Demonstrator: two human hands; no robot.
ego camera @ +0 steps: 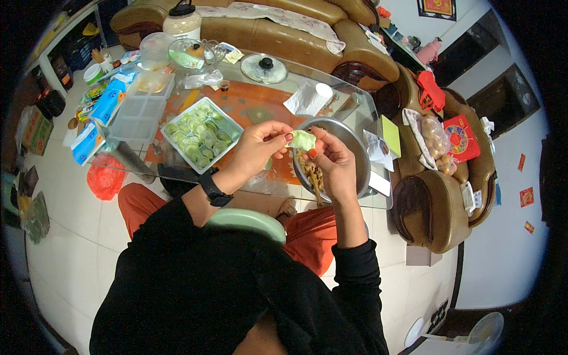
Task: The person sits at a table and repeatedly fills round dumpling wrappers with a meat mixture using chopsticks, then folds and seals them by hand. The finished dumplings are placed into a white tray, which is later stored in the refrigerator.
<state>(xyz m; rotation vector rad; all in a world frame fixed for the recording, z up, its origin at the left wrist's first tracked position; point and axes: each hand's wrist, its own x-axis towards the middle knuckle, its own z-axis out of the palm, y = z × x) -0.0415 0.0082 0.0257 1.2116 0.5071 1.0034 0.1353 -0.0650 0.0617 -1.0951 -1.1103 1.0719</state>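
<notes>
A folded pale green dumpling (302, 140) is pinched between the fingertips of both my hands, above the near table edge. My left hand (259, 146) grips its left end and wears a dark wristwatch. At the right end are the thumb and fingers of my right hand (339, 166), over a steel bowl (361, 151). Brown minced filling (309, 168) lies in that bowl with a wooden utensil (317, 188) standing in it; my right hand hides part of both. To the left, a white plastic tray (228, 125) holds several pale green rounded pieces like dumplings.
Clear divided boxes (137, 113) and blue tissue packs (108, 104) crowd the glass table's left. At the back lies a glass lid (264, 71). A phone (380, 184) lies right of the bowl. A green stool (248, 224) stands between my knees.
</notes>
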